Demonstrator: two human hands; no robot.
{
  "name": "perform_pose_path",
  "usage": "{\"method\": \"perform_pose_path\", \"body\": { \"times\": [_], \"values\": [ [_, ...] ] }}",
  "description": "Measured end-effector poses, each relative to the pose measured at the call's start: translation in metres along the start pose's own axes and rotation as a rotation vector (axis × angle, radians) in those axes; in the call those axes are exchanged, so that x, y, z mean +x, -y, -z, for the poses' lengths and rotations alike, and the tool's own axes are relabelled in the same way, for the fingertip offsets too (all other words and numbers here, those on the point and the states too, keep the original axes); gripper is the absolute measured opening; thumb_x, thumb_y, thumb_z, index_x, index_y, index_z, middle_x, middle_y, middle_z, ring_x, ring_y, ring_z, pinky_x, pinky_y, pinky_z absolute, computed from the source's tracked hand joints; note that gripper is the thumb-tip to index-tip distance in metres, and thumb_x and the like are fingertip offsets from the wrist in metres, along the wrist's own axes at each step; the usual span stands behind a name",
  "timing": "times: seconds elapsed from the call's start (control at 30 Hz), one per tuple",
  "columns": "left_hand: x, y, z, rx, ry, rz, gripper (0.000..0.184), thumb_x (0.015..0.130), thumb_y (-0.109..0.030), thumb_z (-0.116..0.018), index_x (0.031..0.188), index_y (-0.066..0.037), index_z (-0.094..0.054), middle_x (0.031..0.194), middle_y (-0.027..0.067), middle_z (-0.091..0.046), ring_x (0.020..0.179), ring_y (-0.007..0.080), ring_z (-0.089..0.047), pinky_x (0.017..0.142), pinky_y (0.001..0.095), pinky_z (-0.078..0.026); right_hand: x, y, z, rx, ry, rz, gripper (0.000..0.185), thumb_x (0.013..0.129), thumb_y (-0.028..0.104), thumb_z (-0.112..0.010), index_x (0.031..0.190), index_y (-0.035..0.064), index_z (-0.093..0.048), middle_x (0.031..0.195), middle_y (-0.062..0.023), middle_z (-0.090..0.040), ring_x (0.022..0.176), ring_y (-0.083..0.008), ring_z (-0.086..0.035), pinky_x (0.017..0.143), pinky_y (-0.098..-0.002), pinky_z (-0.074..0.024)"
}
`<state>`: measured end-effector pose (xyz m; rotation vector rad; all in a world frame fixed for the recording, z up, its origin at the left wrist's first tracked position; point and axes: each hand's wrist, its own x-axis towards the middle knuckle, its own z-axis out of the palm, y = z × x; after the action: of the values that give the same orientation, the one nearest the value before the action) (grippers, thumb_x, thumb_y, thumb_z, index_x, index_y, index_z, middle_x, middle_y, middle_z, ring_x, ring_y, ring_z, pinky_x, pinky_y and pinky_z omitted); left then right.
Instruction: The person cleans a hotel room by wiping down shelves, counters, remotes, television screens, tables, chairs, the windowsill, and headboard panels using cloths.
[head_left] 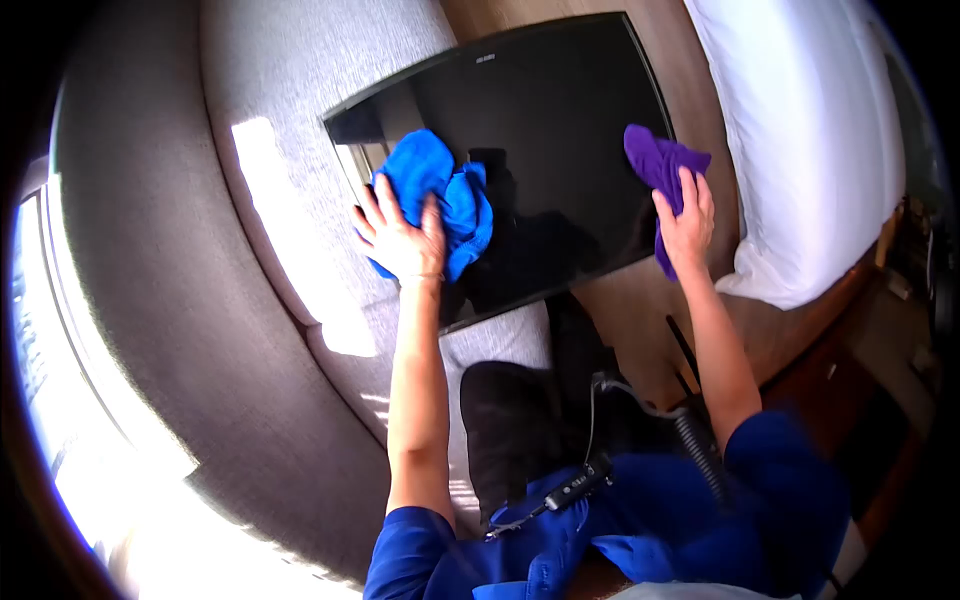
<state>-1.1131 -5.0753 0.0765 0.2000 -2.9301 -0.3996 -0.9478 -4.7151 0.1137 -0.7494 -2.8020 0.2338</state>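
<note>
Head view: black screen [560,125] gleams, left hand [405,240] spread on blue cloth [418,162], right hand [688,222] gripping purple cloth [652,158].

Blue shirt [680,510], short sleeves [412,545]. Dark trousers [505,405]. Black oblong device [578,484] at chest (pale markings, too small to read), thin cable [591,425], grey coiled cord [699,453]. Left hand [403,238] bare, thin band [421,277] at wrist.

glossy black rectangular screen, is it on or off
Looks off: the glossy black rectangular screen shows no lit picture, only reflections on its dark surface.
</note>
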Motion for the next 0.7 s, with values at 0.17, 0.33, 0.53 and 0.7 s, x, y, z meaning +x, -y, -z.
{"method": "perform_pose_path", "body": {
  "times": [0.17,0.33,0.53,0.7],
  "values": [
    [0.109,-0.106,-0.027,-0.055,-0.010,0.356,0.066,0.080,-0.058,-0.059,0.132,-0.018,-0.052,0.140,0.0150,-0.045,0.128,0.0361,-0.040,0.099,0.0573,-0.032,0.000,0.001,-0.001,0.029,-0.063,-0.022,0.056,0.075,0.035,-0.076,0.126,0.0181,-0.057,0.127,-0.0151,-0.051,0.112,-0.0377,-0.051,0.092,-0.0477,-0.0444],
    [0.031,-0.295,-0.054,-0.317,0.140,-0.448,0.066,0.064,-0.058,-0.072,0.120,-0.024,-0.062,0.140,0.0086,-0.045,0.131,0.0403,-0.034,0.098,0.0661,-0.028,0.006,-0.017,-0.002,0.269,0.012,0.008,0.058,0.070,0.020,-0.081,0.123,0.0092,-0.059,0.126,-0.0166,-0.051,0.114,-0.0352,-0.053,0.095,-0.0427,-0.0443],
    [-0.144,-0.224,-0.001,-0.615,0.558,-0.890,0.043,0.060,-0.024,-0.074,0.102,-0.023,-0.068,0.137,0.0057,-0.047,0.128,0.0370,-0.039,0.098,0.0605,-0.031,-0.028,-0.104,0.045,0.968,0.583,-0.439,0.065,0.073,-0.003,-0.069,0.134,-0.0033,-0.046,0.119,-0.0101,-0.057,0.103,-0.0186,-0.058,0.091,-0.0308,-0.0467],
    [-0.120,-0.071,0.053,-0.352,0.457,-0.591,0.043,0.057,-0.014,-0.067,0.099,-0.023,-0.067,0.132,0.0071,-0.053,0.123,0.0346,-0.046,0.086,0.0528,-0.040,-0.044,-0.174,0.083,0.897,1.003,-0.773,0.065,0.071,-0.006,-0.064,0.134,0.0011,-0.048,0.110,-0.0084,-0.063,0.089,-0.0163,-0.062,0.077,-0.0283,-0.0502]
  ]
}}
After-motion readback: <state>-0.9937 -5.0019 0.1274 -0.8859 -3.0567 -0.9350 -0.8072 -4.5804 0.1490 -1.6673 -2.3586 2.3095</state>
